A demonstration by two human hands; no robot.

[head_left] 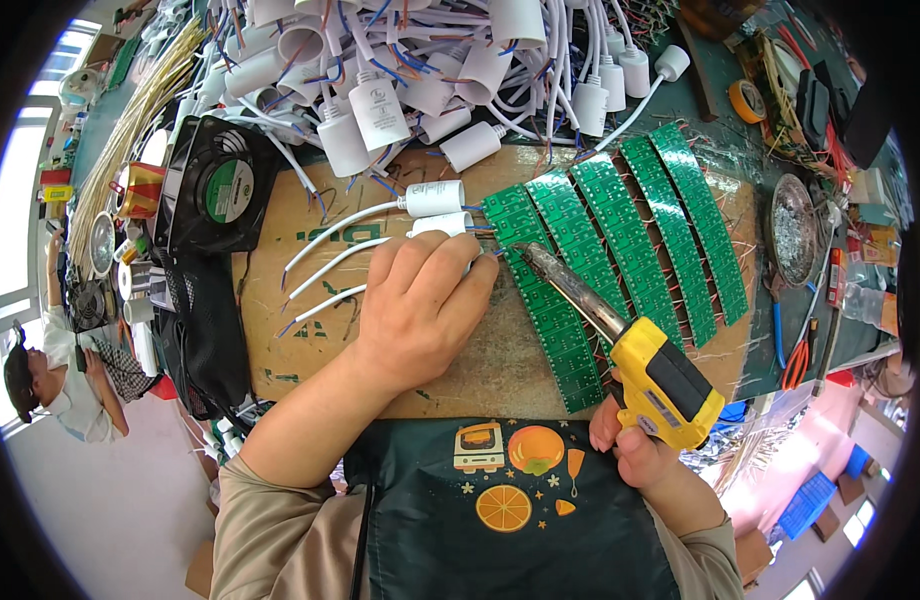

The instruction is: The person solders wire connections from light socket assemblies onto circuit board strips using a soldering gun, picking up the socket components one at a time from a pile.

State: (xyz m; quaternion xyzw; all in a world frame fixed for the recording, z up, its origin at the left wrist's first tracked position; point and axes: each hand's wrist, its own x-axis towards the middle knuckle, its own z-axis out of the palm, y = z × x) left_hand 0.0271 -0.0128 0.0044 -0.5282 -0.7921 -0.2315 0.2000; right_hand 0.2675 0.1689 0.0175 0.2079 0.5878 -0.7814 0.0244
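Note:
My right hand (635, 440) is wrapped around the handle of a yellow and black soldering gun (670, 385). Its dark tip meets the left edge of a green circuit board strip (555, 330), near the fingertips of my left hand (420, 310). That hand is closed over a white lamp socket, mostly hidden beneath it, with its wire ends by the board. Just beyond lie two more white lamp sockets, one (435, 198) in full view and one (440, 224) partly covered, their blue wires reaching the board. White cables trail left from them. Several more green board strips (670, 240) fan out to the right.
A brown board (310, 370) covers the work surface. Many white lamp sockets (378, 108) are heaped at the back. A black fan (220, 185) stands left. On the right are a round metal dish (795, 230), orange tape (746, 101) and pliers (798, 362). Another person (75, 375) is far left.

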